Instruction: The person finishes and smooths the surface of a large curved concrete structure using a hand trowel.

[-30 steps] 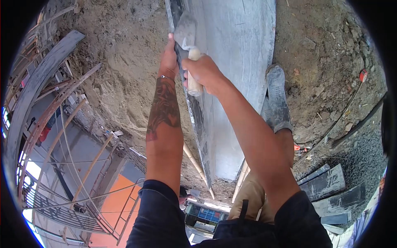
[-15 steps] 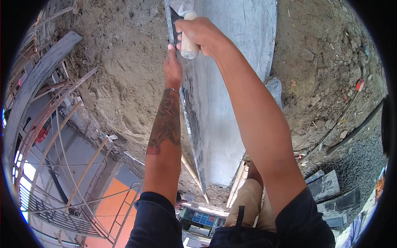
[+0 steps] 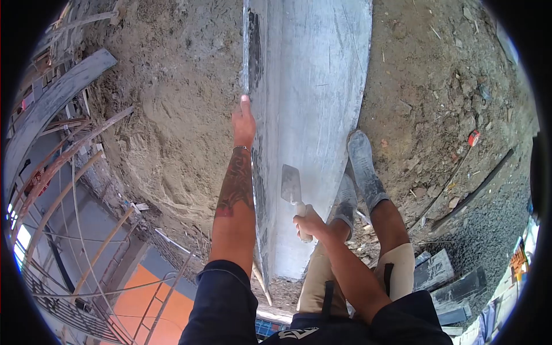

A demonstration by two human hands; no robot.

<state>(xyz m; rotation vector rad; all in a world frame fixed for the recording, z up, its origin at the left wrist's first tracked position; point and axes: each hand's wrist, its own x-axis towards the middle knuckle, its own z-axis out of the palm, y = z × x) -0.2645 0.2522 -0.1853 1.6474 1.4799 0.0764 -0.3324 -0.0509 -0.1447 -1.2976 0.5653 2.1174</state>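
Observation:
My right hand [image 3: 310, 224] is closed around the pale handle of a small trowel [image 3: 291, 184], whose flat grey blade lies over the long, grey, smooth-faced slab [image 3: 316, 115]. Along the slab's left side runs a thin board [image 3: 246, 52], its face patchy with dark marks. My left hand [image 3: 244, 125] grips this board's edge, thumb pointing away from me and the other fingers mostly hidden.
Two dusty boots [image 3: 365, 167] stand at the slab's right side. Rough soil flanks it, with a red tape measure [image 3: 473, 138] on the right. Gravel [image 3: 489, 230] and grey-smeared planks [image 3: 460, 287] lie at lower right. Bent poles [image 3: 75, 144] crowd the left.
My right hand has drawn the trowel back towards my body from the far part of the board, and the blade now shows. My left hand stays at the board's edge while the view has shifted.

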